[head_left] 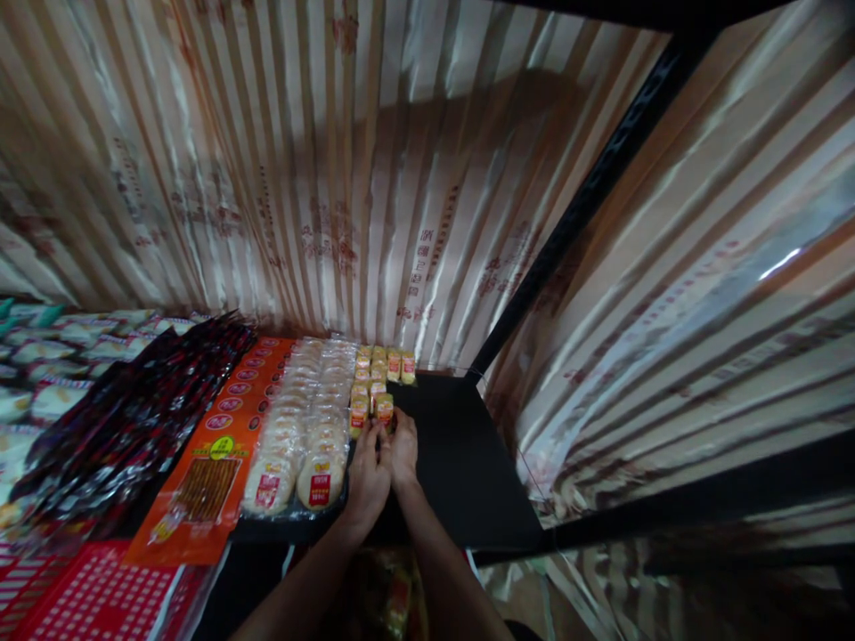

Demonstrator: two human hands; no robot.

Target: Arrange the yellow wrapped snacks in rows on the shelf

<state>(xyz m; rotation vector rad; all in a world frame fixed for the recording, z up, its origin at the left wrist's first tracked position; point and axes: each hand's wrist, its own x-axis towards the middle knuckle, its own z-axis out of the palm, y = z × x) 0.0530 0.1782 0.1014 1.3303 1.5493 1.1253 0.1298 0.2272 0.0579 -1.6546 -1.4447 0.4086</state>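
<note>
My left hand (367, 476) and my right hand (403, 450) are pressed together on a black shelf (460, 463), fingers curled at the near end of rows of small yellow-and-red snack packets (378, 383). Both hands touch the nearest packet (384, 408); whether either one grips it is hidden by the fingers. Left of my left hand lie two rows of round pale cakes in clear wrappers (304, 423).
Further left are orange snack packs (220, 454), dark red-black packs (134, 418) and pale packs (40, 374). A red checked pack (100, 596) lies at the near left. Striped printed foil (321, 160) lines the back and right walls, with a black post (581, 214) between.
</note>
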